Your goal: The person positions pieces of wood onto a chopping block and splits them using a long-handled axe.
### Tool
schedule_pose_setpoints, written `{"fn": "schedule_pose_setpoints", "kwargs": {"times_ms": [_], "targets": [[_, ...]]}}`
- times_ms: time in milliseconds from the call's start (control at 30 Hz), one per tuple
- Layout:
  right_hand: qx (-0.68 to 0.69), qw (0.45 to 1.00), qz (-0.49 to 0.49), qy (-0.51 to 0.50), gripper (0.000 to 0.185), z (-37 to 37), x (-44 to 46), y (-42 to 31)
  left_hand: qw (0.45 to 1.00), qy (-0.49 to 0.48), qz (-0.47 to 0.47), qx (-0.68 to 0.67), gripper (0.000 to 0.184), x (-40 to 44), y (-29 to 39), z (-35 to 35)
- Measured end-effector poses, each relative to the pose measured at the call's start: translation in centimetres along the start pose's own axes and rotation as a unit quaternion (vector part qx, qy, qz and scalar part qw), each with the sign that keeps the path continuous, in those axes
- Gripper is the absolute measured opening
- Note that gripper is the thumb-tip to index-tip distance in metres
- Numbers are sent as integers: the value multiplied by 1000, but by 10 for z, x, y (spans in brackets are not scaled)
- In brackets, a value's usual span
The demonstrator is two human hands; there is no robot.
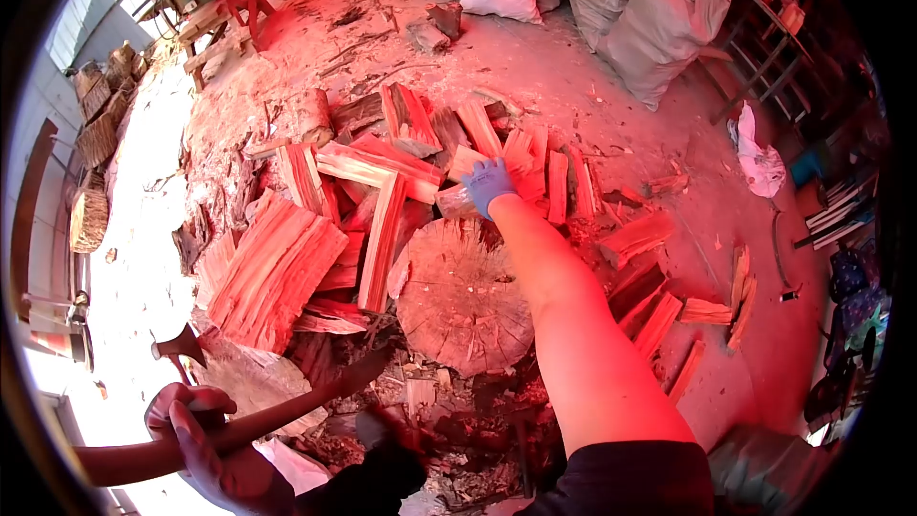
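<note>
My right hand [488,185], in a blue-grey glove, reaches out to the split firewood behind the round chopping block [463,296]. Its fingers lie on a piece of split wood [464,163]; whether they grip it is unclear. At the lower left my left hand [205,444], in a dark glove, is wrapped round the wooden handle [287,412] of an axe. A metal axe head [180,348] shows just above this hand; how it joins the handle cannot be made out. A wide split slab [277,272] leans left of the block.
More split pieces [655,325] lie scattered on the right. Stuffed sacks [659,19] stand at the back, near a metal rack [764,67]. Round logs [89,215] are stacked along the left wall. A wooden stand [205,38] is at the back left. Bark debris covers the ground near my feet.
</note>
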State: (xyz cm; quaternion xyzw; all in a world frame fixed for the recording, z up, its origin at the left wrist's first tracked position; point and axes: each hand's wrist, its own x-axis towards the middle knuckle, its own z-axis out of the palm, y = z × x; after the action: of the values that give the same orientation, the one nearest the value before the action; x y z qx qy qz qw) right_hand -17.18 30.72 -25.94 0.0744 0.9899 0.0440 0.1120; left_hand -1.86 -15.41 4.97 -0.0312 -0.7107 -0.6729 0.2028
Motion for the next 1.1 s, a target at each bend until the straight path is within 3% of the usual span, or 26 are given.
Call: {"fn": "schedule_pose_setpoints", "kwargs": {"times_ms": [67,133,233,333,400,433,500,567,600,633,667,700,800,867,900,967,1000,1067,1100], "targets": [[-76,992,28,-102,58,-24,-19,12,1000,9,3,10,32,1,6,9],[-63,998,18,19,52,0,-49,33,1000,19,9,18,31,-1,13,19],[136,982,130,31,47,2,-92,75,998,-9,42,40,32,-3,18,27],[169,967,190,-2,61,-35,-137,138,999,2,34,25,33,-5,17,23],[133,947,241,-166,76,-70,-159,182,999,-4,29,39,33,-3,19,19],[131,948,238,-165,76,-79,-162,187,998,-11,26,53,34,-2,20,16],[40,939,318,-128,86,-94,-163,184,1000,-20,19,11,30,0,18,7],[242,941,233,45,86,-126,-143,109,1000,-17,18,-6,26,0,19,5],[331,922,167,110,86,-143,-133,72,1000,-16,21,-4,26,-2,21,7],[448,879,80,138,88,-129,-111,31,994,-42,90,38,26,-3,23,11],[442,889,46,115,92,-131,-96,-19,992,-52,105,38,24,-3,17,6],[436,899,32,30,99,-140,-86,-62,990,-62,119,38,23,-3,10,1],[443,864,217,-99,111,-120,-39,-153,990,-62,114,53,23,-7,9,-7],[355,891,257,-118,123,-97,-15,-181,984,-64,150,77,24,-8,9,-5],[312,900,282,-111,119,-65,9,-193,990,-38,120,60,25,-9,9,-4],[358,890,263,-99,116,-59,13,-189,995,-11,90,41,26,-7,4,-14],[394,881,248,-84,108,-56,11,-186,990,-55,106,75,47,-5,-9,-31],[539,818,200,10,94,-66,-3,-177,983,-101,114,102,68,0,-20,-47],[617,766,167,68,87,-72,-12,-171,980,-109,121,110,68,2,-22,-51]]}}
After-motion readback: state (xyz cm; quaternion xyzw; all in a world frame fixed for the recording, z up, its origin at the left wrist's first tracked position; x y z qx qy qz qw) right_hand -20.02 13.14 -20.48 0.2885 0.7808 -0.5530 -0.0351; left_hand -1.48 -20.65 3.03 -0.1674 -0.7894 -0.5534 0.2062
